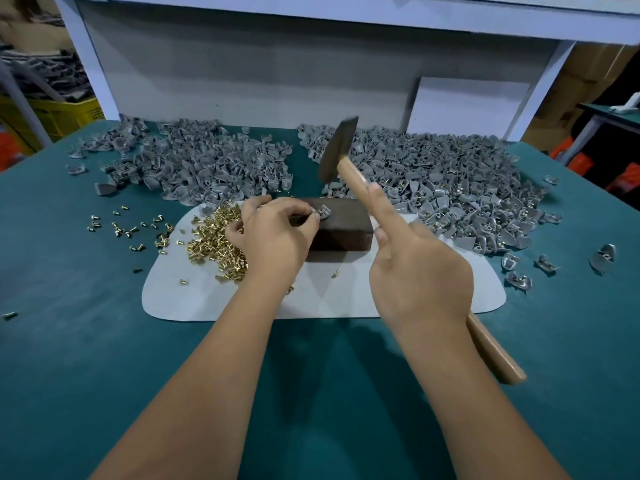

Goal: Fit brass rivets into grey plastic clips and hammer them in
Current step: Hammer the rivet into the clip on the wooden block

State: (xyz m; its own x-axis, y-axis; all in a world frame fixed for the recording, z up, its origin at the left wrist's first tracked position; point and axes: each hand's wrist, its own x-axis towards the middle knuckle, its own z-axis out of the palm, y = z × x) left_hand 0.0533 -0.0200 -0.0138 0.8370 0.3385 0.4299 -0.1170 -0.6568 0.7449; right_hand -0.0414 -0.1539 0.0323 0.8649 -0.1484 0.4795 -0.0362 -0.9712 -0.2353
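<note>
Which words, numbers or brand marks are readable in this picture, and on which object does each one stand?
None can be read.
The hammer, the dark block, the white board and the yellow crate show no legible marking.

Even overhead light is falling on the teal desk [86, 341], bright enough without harsh glare. Soft shadows are pooling under both forearms, darkest near the bottom centre. The hammer [337, 150] head is smearing with motion blur, its edges ghosting against the pile of grey clips [450, 181]. The brass rivets [214, 237] are throwing small specular glints. Wide-angle distortion is bowing the desk edges and the white frame [90, 64] outward. Corners are darkening and softening; the yellow crate [62, 114] is reading slightly out of focus.
</note>
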